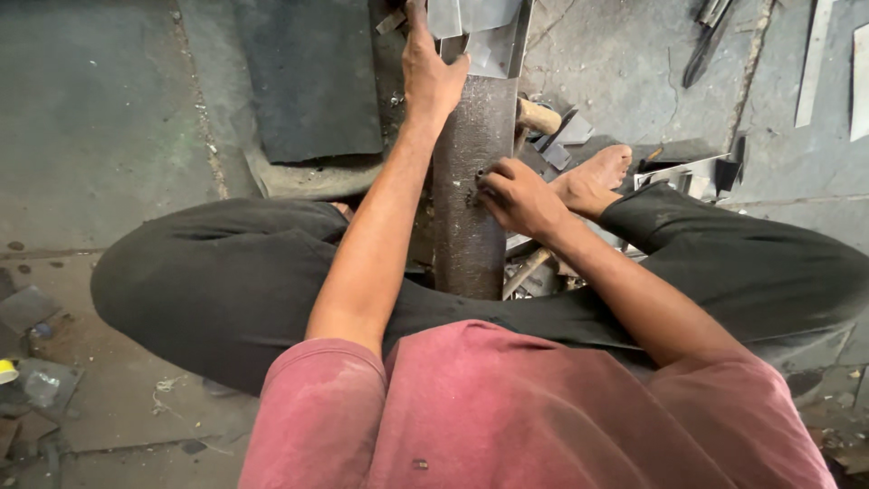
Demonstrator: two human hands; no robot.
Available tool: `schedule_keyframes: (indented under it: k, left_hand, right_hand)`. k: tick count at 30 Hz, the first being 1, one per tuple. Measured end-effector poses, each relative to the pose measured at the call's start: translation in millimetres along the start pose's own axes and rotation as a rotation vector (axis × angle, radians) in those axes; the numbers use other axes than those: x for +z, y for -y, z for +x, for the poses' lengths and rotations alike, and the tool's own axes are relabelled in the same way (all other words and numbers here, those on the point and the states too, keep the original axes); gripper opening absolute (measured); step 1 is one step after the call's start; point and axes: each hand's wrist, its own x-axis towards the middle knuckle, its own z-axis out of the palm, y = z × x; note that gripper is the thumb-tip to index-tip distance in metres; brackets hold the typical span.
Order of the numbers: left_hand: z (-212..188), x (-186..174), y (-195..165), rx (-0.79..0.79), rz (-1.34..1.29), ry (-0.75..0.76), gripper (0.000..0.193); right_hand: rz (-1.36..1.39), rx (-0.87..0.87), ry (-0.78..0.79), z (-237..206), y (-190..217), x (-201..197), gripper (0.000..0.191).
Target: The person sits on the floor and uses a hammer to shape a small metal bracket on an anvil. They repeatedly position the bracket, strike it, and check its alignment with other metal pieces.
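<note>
Head view: I sit cross-legged on the floor (109, 127), looking down at a dark metal beam (471, 181) that runs straight away from me between my knees.
Left hand: my left hand (431, 77) reaches to the far end of the beam, fingers spread and pressed on a shiny metal sheet (475, 32) that lies there; it is open, holding the sheet flat rather than gripping.
Right hand: my right hand (518, 195) rests against the right side of the beam near its middle, fingers curled and pinched around something small and dark; I cannot tell what it is.
Axis: the beam's long axis points forward from my body, so the sheet lies ahead of the right hand and the left hand is nearer to it.
Around: my bare foot (593, 177) lies just right of the beam, a wooden handle (539, 116) beside it, and shears (706, 41) well apart at the upper right.
</note>
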Motion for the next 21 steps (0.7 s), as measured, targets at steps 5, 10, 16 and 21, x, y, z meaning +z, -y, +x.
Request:
schedule_keyframes:
  k: [5, 10, 16, 21]
  left_hand:
    - [2.5, -0.8, -1.2, 0.001, -0.020, 0.003, 0.107]
    - [0.9, -5.3, -5.2, -0.038, -0.148, 0.045, 0.094]
    - [9.5, -7.2, -3.9, -0.124, -0.177, 0.076, 0.093]
    - [22.6, -8.1, -11.0, -0.055, -0.043, 0.041, 0.102]
  right_hand:
    - [0.016, -0.105, 0.025, -5.2, -3.6, -3.2, 0.030]
    - [0.076, -0.104, 0.000, -1.1, -9.5, -3.6, 0.022]
    - [0.287, 0.341, -0.278, 19.8, -29.7, -9.3, 0.018]
    - [0.390, 0.516, -0.469, 55.4, -45.9, -11.5, 0.015]
